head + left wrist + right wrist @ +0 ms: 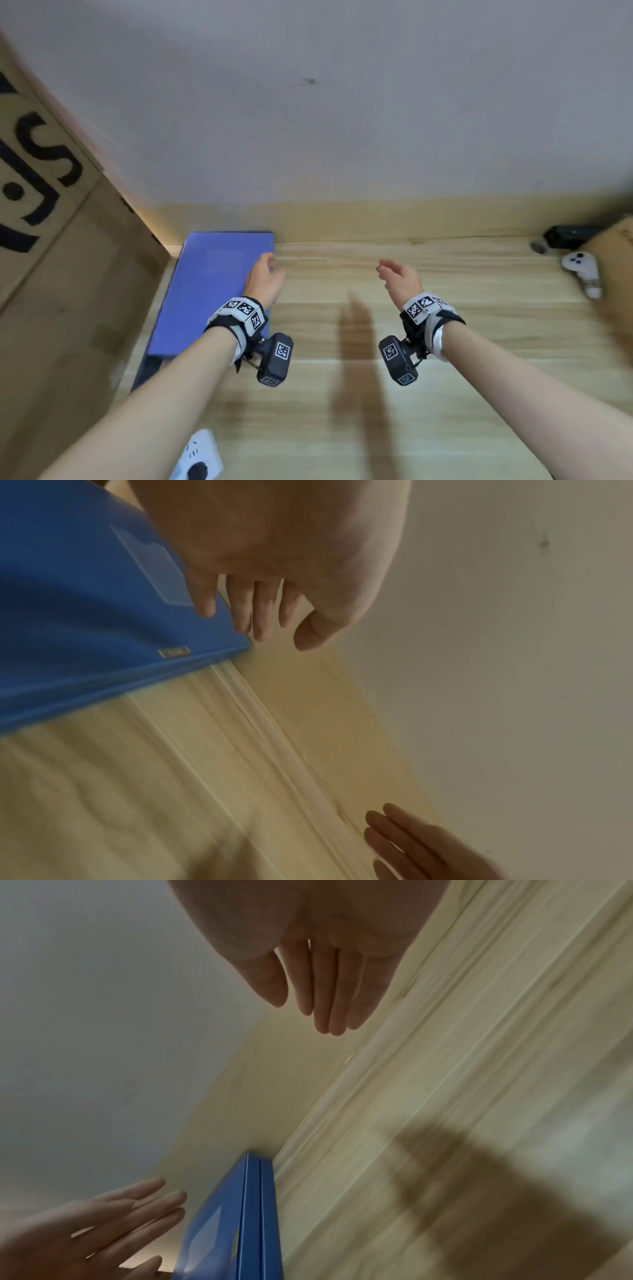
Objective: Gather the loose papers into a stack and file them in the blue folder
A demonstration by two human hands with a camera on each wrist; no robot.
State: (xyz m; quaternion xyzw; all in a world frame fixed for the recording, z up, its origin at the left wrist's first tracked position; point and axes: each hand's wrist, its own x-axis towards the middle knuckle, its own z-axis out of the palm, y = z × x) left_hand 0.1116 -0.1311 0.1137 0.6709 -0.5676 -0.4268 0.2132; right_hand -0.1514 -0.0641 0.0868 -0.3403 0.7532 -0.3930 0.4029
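Observation:
The blue folder [209,291] lies closed on the wooden table [445,342] at the far left, against a cardboard box. My left hand [265,274] hovers over the folder's right edge with fingers straight and spread, holding nothing; the left wrist view shows those fingers [240,607] above the folder [85,628] near its corner. My right hand [394,272] hangs open above bare table to the right, fingers [325,993] straight and together. The folder's edge [253,1218] shows as two closed covers in the right wrist view. No loose papers are visible in any view.
A large cardboard box [51,240] stands along the left. A white wall [342,102] closes the back. A white game controller [582,270] and a black device [568,236] lie at the far right. A white power strip [198,455] sits at the near edge.

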